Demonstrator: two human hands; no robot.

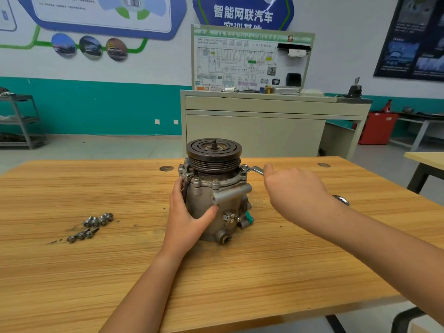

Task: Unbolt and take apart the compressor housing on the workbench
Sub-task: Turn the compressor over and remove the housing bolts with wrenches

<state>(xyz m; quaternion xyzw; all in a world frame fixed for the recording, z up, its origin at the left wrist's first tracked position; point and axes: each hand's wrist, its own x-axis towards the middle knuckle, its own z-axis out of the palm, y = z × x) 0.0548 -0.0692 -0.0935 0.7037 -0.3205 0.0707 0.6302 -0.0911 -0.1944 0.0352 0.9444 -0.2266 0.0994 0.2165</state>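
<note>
Head view: the compressor housing (211, 207) is being shown standing upright near the middle of the desk (96, 272), with its dark grooved pulley (213, 152) facing up. The housing is being gripped by the left hand (189, 212), with the thumb laid across the front of the body and the fingers reaching up its left side. The shaft of a wrench (254, 169) is being grasped by the right hand (293, 191). The wrench's ring end is being seated at the right edge of the upper flange (225, 182), and its other end is showing beyond the wrist. A cluster of loose bolts (91, 227) is lying on the desk well to the left of the housing, apart from both hands. A beige cabinet (252, 131) carrying a wiring-diagram panel is standing behind the desk.
</note>
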